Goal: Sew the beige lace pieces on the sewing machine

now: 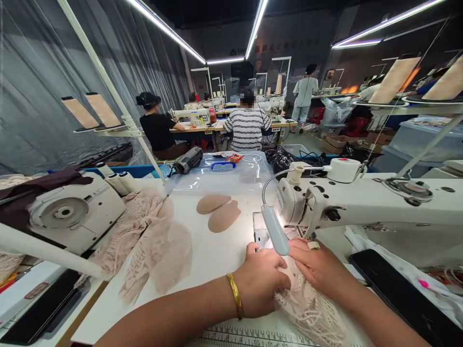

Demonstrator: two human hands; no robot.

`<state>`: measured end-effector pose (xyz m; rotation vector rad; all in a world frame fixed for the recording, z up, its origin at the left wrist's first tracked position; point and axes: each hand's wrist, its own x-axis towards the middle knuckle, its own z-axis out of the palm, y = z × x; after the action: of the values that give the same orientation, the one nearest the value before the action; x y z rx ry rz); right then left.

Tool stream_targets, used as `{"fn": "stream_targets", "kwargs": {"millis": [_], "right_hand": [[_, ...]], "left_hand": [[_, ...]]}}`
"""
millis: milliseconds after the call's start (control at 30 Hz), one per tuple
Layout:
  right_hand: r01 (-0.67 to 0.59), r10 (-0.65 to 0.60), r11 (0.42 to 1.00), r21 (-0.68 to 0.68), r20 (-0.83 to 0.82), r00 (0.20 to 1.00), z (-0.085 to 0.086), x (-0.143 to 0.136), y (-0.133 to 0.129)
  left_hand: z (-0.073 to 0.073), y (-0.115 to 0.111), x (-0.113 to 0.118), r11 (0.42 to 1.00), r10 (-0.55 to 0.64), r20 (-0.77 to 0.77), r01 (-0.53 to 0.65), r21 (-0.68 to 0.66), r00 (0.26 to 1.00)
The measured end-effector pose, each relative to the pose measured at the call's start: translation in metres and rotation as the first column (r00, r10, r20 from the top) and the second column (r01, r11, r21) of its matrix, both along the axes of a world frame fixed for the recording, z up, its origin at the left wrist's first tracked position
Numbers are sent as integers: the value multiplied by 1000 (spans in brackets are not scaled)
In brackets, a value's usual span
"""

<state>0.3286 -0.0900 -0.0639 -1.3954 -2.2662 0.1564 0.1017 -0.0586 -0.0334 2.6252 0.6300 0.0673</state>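
Beige lace fabric point(313, 313) lies under both hands, in front of the needle area of a white sewing machine point(347, 195). My left hand point(262, 279), with a gold bangle at the wrist, is closed on the lace at its left side, fingers bent. My right hand point(320, 265) rests on the lace from the right, its fingers stretched out and pressing down. A grey gooseneck lamp point(275, 229) hangs over the fingertips and partly hides them. The needle and the fabric edge beneath it cannot be made out.
Two beige bra-cup-shaped pieces point(224, 216) lie left of the machine. More lace point(155, 260) is piled farther left. A clear lidded bin point(249, 176) stands behind the table. A black phone point(401, 289) lies at right, a ruler point(249, 335) along the front. Several people work beyond.
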Motion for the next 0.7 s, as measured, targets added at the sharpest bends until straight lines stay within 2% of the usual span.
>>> {"fn": "stream_targets", "kwargs": {"millis": [133, 500, 700], "right_hand": [[10, -11, 998, -68, -16, 1000, 1, 0, 1], [34, -33, 999, -35, 23, 999, -6, 3, 2], [84, -83, 996, -8, 61, 995, -4, 2, 1]], "left_hand": [[-1, -2, 3, 1000, 18, 1, -18, 14, 1000], [-7, -2, 2, 1000, 6, 57, -7, 18, 998], [-5, 9, 0, 999, -13, 34, 11, 43, 999]]}}
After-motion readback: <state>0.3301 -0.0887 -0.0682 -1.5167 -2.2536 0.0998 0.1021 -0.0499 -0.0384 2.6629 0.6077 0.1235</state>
